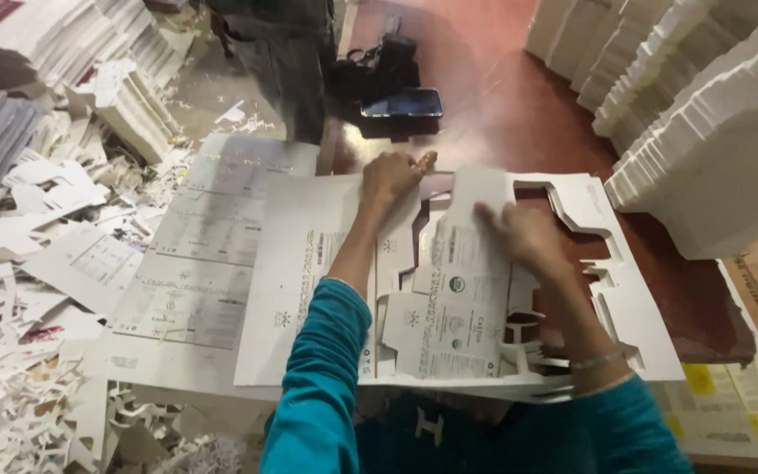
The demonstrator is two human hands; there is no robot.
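- Head view, centre of the frame: a stack of die-cut printed card sheets (309, 263) lies on the dark red surface (502, 96) — the step in hand looks to be stripping the cut carton blanks (454, 298) out of their waste frame (625, 290).
- The left hand (392, 180), centre top, presses flat on the sheet's far edge, fingers loosely curled, gripping nothing that I can see.
- The right hand (524, 235), right of centre, lies spread and open on the blank beside the cut-out frame.
- The next move likely calls for holding the stack down while the blanks pull free.
- Paper offcuts (37, 333) litter the left — white blank stacks (704, 114) stand upper right.
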